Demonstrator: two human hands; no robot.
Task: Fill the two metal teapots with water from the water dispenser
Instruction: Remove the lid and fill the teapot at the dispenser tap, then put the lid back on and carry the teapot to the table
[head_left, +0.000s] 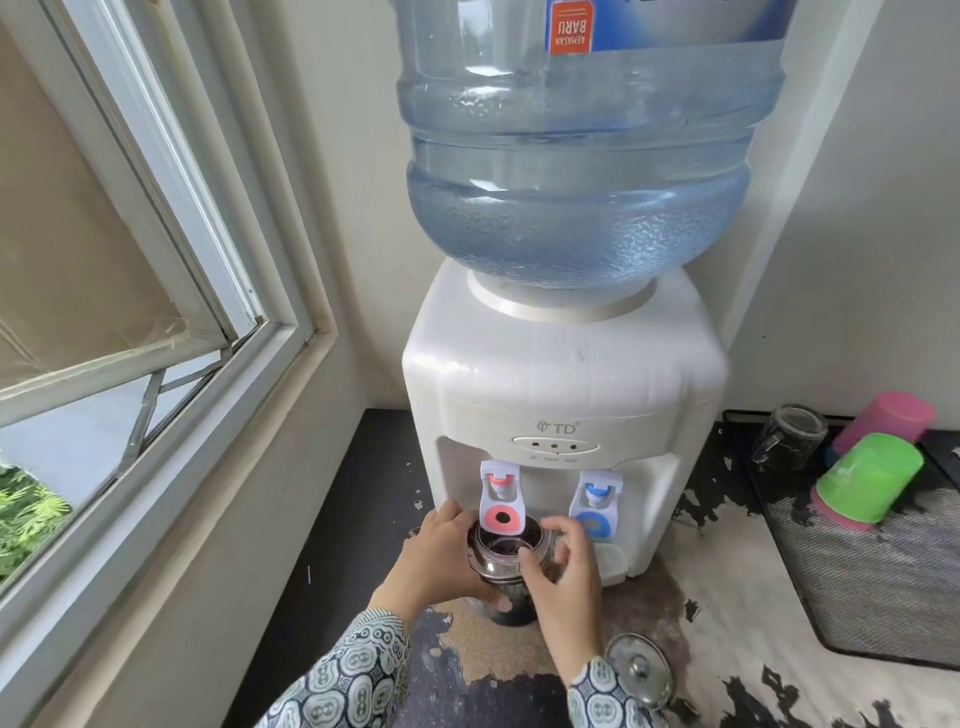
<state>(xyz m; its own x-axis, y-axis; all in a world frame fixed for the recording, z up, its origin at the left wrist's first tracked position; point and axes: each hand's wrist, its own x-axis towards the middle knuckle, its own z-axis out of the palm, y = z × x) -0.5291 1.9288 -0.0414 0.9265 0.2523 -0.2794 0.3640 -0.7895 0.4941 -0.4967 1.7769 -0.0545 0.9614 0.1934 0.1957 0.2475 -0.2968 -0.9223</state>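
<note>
From the head camera, a round shiny metal teapot with its top open sits under the red-ringed hot tap of the white plastic water dispenser, which carries a big blue water bottle. The left hand curls its grip around the teapot's left side; the right hand holds the right side, fingers bent over the rim. The blue tap stands just to the right. A round metal lid with a knob lies on the dark, peeling worktop near the right sleeve. Green and pink plastic cups lie on a black mat.
</note>
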